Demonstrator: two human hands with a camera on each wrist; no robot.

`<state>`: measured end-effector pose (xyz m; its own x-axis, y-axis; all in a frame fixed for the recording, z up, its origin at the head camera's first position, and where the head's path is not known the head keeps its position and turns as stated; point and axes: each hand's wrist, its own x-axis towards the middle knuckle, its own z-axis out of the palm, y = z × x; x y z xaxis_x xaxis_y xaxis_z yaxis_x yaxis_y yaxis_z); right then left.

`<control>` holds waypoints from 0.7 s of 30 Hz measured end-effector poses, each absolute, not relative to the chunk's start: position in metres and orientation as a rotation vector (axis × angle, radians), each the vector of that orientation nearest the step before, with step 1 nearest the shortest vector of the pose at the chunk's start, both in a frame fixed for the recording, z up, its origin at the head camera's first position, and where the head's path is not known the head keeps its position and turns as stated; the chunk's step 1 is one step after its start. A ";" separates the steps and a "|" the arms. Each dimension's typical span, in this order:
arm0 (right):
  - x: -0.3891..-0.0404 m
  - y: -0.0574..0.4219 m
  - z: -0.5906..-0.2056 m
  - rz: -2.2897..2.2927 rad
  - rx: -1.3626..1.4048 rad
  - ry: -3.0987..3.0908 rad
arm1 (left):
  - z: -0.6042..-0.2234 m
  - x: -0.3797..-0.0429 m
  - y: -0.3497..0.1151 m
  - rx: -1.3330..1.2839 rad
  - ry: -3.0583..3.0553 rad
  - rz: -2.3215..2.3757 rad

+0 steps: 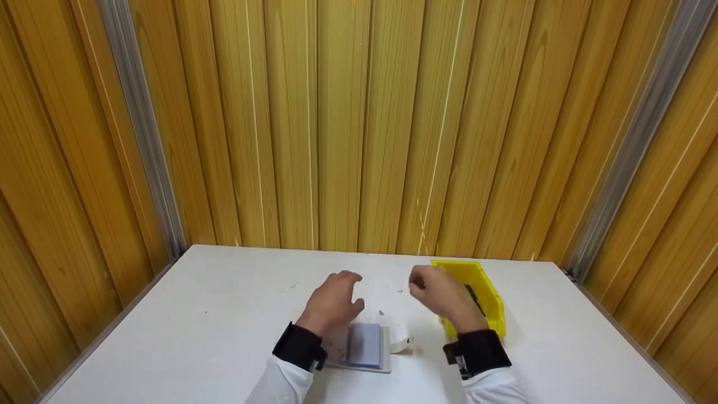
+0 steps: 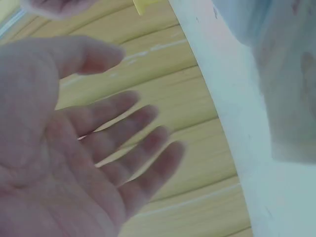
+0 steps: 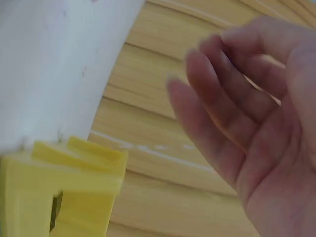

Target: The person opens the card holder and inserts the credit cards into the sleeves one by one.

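My left hand hovers over the table with its fingers spread and the palm bare. Below it, close to the wrist, lies a small card holder opened flat, with a stack of clear plastic sleeves on a pale cover. A short strap with a metal snap sticks out from its right side. The left hand and wrist hide part of the cover. My right hand is raised beside the yellow bin, fingers loosely curled. Nothing shows between its fingers in the right wrist view.
The yellow bin stands on the right of the white table, with a dark item inside, partly behind the right forearm. Wood-patterned panels rise behind the table's back edge. Small specks lie on the tabletop.
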<state>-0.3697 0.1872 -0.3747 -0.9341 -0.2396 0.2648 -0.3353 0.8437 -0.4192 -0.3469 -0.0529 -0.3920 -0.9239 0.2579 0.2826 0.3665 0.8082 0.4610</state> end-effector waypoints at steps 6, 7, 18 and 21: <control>-0.380 0.239 -0.376 0.661 0.161 -2.737 | -0.389 -0.333 -0.020 -0.680 -2.695 -0.558; -0.382 0.246 -0.378 0.643 0.143 -2.748 | -0.389 -0.331 -0.015 -0.712 -2.690 -0.520; -0.388 0.257 -0.407 0.650 0.004 -3.088 | -0.395 -0.315 0.013 -0.848 -2.753 -0.332; -0.386 0.257 -0.411 0.659 -0.030 -3.149 | -0.396 -0.313 0.014 -0.849 -2.754 -0.324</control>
